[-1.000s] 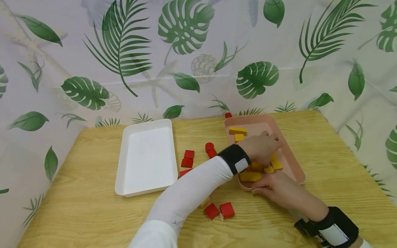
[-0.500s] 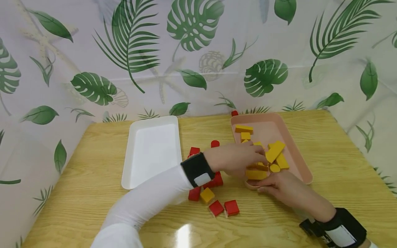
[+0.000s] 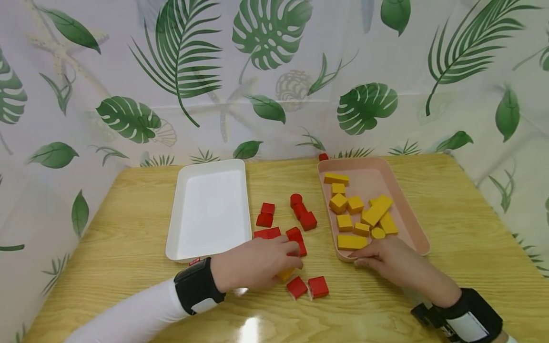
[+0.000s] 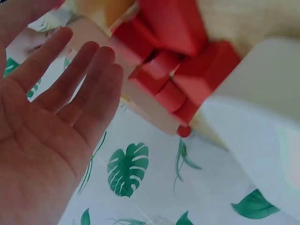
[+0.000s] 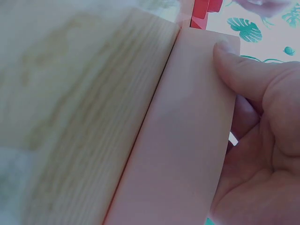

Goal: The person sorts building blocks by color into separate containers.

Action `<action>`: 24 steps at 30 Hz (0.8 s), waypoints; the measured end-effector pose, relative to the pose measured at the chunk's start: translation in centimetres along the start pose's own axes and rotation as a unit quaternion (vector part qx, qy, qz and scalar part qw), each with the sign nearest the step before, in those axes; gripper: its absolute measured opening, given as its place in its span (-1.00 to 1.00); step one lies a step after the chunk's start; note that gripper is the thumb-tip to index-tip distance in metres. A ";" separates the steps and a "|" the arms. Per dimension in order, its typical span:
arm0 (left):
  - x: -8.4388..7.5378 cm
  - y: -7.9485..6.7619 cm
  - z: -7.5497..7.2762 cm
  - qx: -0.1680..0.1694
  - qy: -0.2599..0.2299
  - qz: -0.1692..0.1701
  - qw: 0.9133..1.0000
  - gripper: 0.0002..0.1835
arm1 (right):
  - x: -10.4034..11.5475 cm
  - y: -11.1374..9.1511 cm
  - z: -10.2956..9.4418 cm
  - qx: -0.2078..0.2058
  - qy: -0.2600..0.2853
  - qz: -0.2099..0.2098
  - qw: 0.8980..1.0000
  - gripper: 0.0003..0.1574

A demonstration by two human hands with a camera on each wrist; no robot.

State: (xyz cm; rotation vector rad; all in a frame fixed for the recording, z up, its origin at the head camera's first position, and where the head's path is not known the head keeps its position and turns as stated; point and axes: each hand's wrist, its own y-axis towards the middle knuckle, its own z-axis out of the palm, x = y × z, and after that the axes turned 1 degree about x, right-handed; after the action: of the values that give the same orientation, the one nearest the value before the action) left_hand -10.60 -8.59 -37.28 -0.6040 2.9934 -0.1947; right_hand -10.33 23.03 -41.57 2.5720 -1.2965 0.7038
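Observation:
My left hand (image 3: pixel 259 262) is over the loose blocks on the table, fingers slightly bent and apart in the left wrist view. A yellow block (image 3: pixel 286 274) shows partly beneath its fingertips; no grip on it is visible. Around it lie several red blocks (image 3: pixel 267 233), some partly hidden by the hand. On the right, my right hand (image 3: pixel 392 259) pinches the near rim of the pink tray (image 3: pixel 409 209). In the right wrist view its thumb presses the tray's outer wall (image 5: pixel 187 103), fingers behind the rim. Several yellow blocks (image 3: pixel 351 242) lie inside that tray.
A white tray (image 3: pixel 210 209) with a bare floor stands at the left. Two red blocks (image 3: pixel 318 287) lie near the front. One red piece (image 3: pixel 323 156) sits behind the pink tray, by the leaf-patterned cloth (image 3: pixel 274 62) at the back.
My left hand has come out of the pink tray and moved left to the loose blocks, uncovering the yellow blocks there. My right hand keeps its hold on the tray's rim.

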 end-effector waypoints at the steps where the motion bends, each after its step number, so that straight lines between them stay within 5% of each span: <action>1: -0.2 -0.2 0.4 -0.005 -0.001 0.007 1.000 -0.66 | 0.0 0.0 0.0 0.002 0.002 0.002 1.000 -0.76; 11: -1.0 0.2 2.2 -0.030 -0.004 0.039 0.999 -0.83 | -0.1 -0.2 0.0 -0.004 -0.005 0.003 1.000 -0.74; 18: -1.0 1.8 -0.7 -0.031 -0.021 0.025 0.999 -0.84 | -0.3 -0.4 0.1 -0.009 -0.005 -0.007 1.000 -0.73; 24: -1.1 5.4 -3.4 -0.067 0.005 0.030 0.997 -0.77 | -0.3 -0.2 0.2 -0.018 -0.007 -0.025 1.000 -0.73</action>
State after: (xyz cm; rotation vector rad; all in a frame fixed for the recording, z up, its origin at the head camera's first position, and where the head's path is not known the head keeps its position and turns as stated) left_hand -12.04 -2.88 -34.63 -0.5260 3.0479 0.0060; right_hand -10.25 23.36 -41.89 2.5762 -1.2323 0.6489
